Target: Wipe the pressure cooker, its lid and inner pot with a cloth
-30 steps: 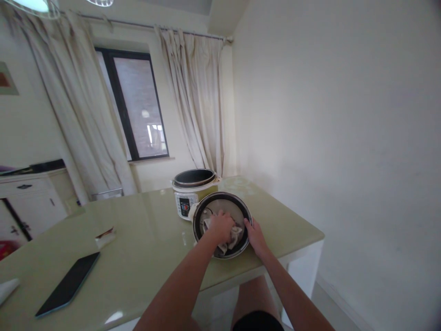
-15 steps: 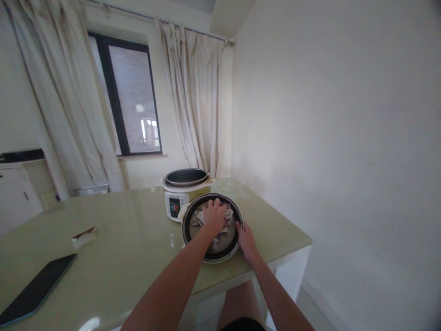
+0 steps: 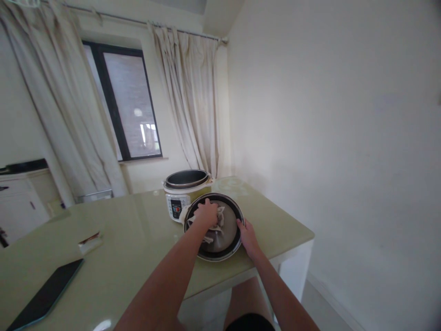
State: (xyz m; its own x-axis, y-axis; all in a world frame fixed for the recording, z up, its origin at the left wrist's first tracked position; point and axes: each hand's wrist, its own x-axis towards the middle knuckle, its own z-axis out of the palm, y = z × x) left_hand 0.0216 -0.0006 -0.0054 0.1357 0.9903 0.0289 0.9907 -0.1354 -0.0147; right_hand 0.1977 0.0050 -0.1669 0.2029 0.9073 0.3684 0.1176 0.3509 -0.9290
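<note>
Left edge of frame: pale cabinet (image 3: 24, 195) stood beyond the tabletop (image 3: 138, 248). Lower left: tablet (image 3: 46, 294) lay flat, dark face up; just beyond it, a small packet (image 3: 90, 242), contents not legible. Both sat well apart from the hands, an arrangement that presumably left working room around the lid.

Centre: cooker (image 3: 182, 196) stood upright and uncovered, control panel facing the near side. It lay just behind the lid's left side; whether the two touched could not be told.

Left grip (image 3: 206, 215) was inside the lid, on its left half, fingers bent over a crumpled cloth (image 3: 219, 221). Judged to be grasping it; firmness could not be told. Bunching probably served to put a thick pad between fingers and metal.

Lid (image 3: 229, 226), just below centre, was tilted, its underside turned toward the wearer, likely for sight and reach into the hollow. Lower rim was near the tabletop; contact unclear.

Right grip (image 3: 248, 236) was closed on the lid's right rim, thumb on the near side, fingers mostly hidden behind. Judged purpose: bracing the lid against the left grip's push.
</note>
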